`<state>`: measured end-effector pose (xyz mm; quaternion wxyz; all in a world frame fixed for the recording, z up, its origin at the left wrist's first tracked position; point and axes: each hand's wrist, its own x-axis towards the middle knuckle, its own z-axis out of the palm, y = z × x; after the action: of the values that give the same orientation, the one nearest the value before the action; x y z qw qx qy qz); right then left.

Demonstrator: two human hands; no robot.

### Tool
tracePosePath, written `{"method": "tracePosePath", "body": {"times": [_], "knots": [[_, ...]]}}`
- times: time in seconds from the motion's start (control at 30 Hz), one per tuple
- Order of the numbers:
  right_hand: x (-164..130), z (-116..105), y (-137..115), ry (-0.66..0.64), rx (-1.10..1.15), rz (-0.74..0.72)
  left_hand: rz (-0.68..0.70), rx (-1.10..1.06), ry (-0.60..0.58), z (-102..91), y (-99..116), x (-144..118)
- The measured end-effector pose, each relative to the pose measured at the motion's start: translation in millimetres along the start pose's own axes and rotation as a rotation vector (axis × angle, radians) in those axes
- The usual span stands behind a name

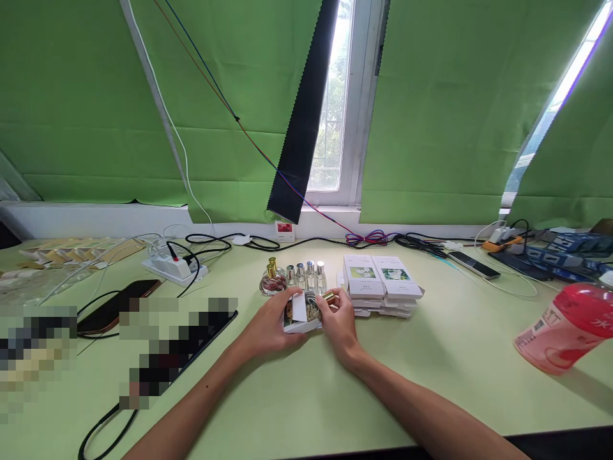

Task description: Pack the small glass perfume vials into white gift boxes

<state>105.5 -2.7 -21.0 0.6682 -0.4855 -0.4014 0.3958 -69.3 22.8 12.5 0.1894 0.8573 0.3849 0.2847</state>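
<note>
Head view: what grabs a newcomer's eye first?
Both hands meet at table centre: the left hand and right hand hold a small white box with a gold-capped bottle at its mouth. Behind stand small bottles and stacked white boxes; a pink bottle lies far right.

Pale green table (431, 377) carries perfume bottles (301, 276), white boxes (380, 284), power strip (173, 267), pink bottle (565, 329)

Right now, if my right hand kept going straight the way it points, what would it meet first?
Probably the row of small silver-capped bottles just beyond the right hand, though depth is hard to judge; it holds a gold-capped bottle.
</note>
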Motion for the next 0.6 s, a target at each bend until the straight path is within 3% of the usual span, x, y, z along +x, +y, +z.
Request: {"method": "tracePosePath", "body": {"times": [0.6], "knots": [[-4.0, -2.4, -8.5, -0.052, -0.094, -0.070, 0.021, -0.047, 0.049, 1.8, 6.0, 0.6]]}}
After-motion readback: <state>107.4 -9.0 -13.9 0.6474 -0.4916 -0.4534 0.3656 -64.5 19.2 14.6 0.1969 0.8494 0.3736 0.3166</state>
